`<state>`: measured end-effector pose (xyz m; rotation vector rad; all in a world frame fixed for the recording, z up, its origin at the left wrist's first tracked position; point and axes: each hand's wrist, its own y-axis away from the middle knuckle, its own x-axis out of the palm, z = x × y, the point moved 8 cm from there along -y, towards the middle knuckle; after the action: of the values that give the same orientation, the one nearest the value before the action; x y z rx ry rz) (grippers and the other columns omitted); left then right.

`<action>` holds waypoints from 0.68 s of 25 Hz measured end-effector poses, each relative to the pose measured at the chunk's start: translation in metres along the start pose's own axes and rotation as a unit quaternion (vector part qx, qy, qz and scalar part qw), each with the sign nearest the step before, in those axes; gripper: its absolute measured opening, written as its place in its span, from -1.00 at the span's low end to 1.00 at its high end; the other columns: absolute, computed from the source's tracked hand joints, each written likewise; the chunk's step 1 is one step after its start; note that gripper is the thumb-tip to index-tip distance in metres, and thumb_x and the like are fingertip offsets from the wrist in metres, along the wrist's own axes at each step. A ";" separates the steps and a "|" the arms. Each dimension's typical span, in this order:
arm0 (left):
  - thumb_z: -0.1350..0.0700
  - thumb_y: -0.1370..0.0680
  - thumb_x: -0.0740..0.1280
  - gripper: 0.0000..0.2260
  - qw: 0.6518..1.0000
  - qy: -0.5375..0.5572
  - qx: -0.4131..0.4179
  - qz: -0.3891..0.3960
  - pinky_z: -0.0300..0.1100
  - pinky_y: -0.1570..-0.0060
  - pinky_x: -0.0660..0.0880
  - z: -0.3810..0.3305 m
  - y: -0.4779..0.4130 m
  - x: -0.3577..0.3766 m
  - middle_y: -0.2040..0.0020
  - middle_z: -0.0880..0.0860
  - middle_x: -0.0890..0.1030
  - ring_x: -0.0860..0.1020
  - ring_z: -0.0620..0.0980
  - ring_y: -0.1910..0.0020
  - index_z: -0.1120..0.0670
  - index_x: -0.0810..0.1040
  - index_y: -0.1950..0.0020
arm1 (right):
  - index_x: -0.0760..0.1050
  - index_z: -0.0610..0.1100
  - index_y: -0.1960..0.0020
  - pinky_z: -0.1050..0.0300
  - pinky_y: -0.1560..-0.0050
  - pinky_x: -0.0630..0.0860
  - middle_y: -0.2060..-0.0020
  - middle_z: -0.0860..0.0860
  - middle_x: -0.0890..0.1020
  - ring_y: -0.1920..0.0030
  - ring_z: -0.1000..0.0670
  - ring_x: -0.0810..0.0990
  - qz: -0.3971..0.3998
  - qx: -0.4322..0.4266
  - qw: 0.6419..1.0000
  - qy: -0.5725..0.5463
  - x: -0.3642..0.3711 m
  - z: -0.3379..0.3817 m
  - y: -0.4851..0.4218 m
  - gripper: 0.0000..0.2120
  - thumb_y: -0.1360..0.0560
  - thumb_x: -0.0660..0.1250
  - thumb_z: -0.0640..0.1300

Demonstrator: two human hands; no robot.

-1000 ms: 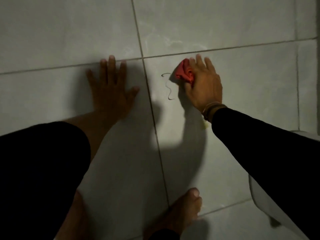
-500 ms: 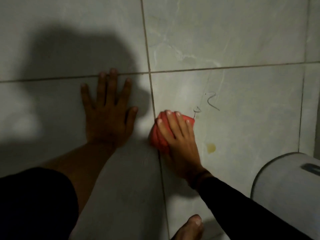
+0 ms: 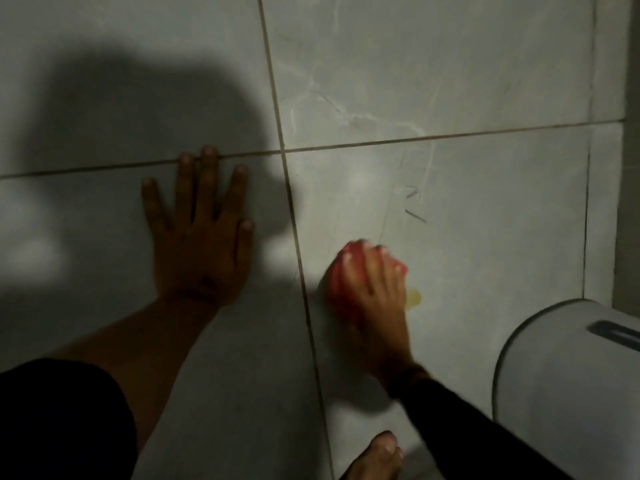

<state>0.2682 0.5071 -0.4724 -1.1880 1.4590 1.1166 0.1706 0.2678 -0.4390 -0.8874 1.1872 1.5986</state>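
My right hand (image 3: 375,292) presses a bunched red cloth (image 3: 335,285) against the grey tiled floor (image 3: 485,237), fingers curled over it; the hand is blurred. A small yellow stain (image 3: 414,297) lies just right of that hand. Thin dark scribble marks (image 3: 415,206) sit on the tile above the cloth. My left hand (image 3: 199,237) lies flat on the tile to the left, fingers spread, fingertips at a grout line.
A white rounded bin or lid (image 3: 568,386) stands at the lower right. My bare foot (image 3: 379,457) shows at the bottom edge. A wall edge (image 3: 628,202) runs down the right side. A large shadow covers the left tiles.
My right hand has slid the red cloth from the upper scribble down and then to the right, next to the yellow stain. The scribble is fainter. The left hand stays planted.
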 end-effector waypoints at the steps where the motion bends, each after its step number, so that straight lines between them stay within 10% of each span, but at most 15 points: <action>1: -0.14 -0.68 0.04 -0.35 1.000 -0.004 0.002 -0.002 0.48 -0.61 -0.09 -0.001 0.000 0.000 -0.78 0.16 -0.03 -0.01 0.27 -0.76 -0.05 0.05 -0.78 | 0.21 -0.10 -0.72 -0.46 -0.67 0.09 -0.75 -0.18 0.13 -0.75 -0.33 0.07 -0.031 0.083 0.996 -0.024 -0.017 -0.032 -0.025 -0.36 -0.71 0.15 0.12; 3: -0.15 -0.68 0.02 -0.35 1.000 -0.008 0.005 -0.005 0.47 -0.61 -0.10 -0.002 -0.001 0.001 -0.78 0.16 -0.04 -0.02 0.27 -0.76 -0.06 0.03 -0.78 | 0.23 -0.14 -0.71 -0.45 -0.67 0.08 -0.73 -0.22 0.18 -0.73 -0.36 0.12 -0.130 0.188 0.972 -0.044 -0.054 -0.070 -0.106 -0.34 -0.67 0.21 0.08; 5: -0.16 -0.69 0.02 -0.35 1.000 -0.002 0.005 -0.008 0.48 -0.61 -0.09 -0.001 -0.001 0.003 -0.79 0.15 -0.05 -0.03 0.26 -0.76 -0.07 0.01 -0.78 | 0.28 -0.16 -0.69 -0.40 -0.68 0.13 -0.70 -0.26 0.27 -0.69 -0.39 0.20 -0.178 0.118 0.977 -0.011 -0.067 -0.045 -0.162 -0.35 -0.66 0.27 0.05; 10: -0.15 -0.68 0.04 -0.35 1.000 0.011 -0.002 -0.006 0.50 -0.60 -0.07 0.001 0.001 0.004 -0.79 0.15 -0.04 -0.03 0.25 -0.76 -0.08 0.02 -0.78 | 0.14 -0.08 -0.74 -0.39 -0.70 0.10 -0.75 -0.17 0.15 -0.75 -0.31 0.08 -0.006 0.006 0.999 0.033 0.009 0.005 -0.016 -0.32 -0.70 0.22 0.12; 14: -0.15 -0.69 0.04 -0.36 1.000 0.014 0.001 -0.006 0.50 -0.60 -0.10 -0.002 -0.001 0.004 -0.79 0.14 -0.05 -0.04 0.26 -0.76 -0.07 0.04 -0.78 | 0.17 -0.11 -0.73 -0.38 -0.70 0.04 -0.75 -0.19 0.13 -0.74 -0.34 0.07 -0.081 0.165 0.983 -0.029 -0.043 -0.099 -0.062 -0.32 -0.68 0.19 0.11; 17: -0.16 -0.69 0.03 -0.36 1.000 0.016 0.001 -0.007 0.51 -0.59 -0.08 0.000 0.000 0.005 -0.79 0.14 -0.06 -0.05 0.26 -0.76 -0.08 0.03 -0.78 | 0.16 -0.11 -0.74 -0.37 -0.72 0.03 -0.75 -0.20 0.15 -0.74 -0.32 0.08 -0.130 0.133 0.982 -0.005 -0.039 -0.063 -0.084 -0.33 -0.68 0.20 0.06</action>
<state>0.2681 0.5058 -0.4772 -1.2172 1.4735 1.0912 0.2642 0.2066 -0.4455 -0.8214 1.1911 1.2011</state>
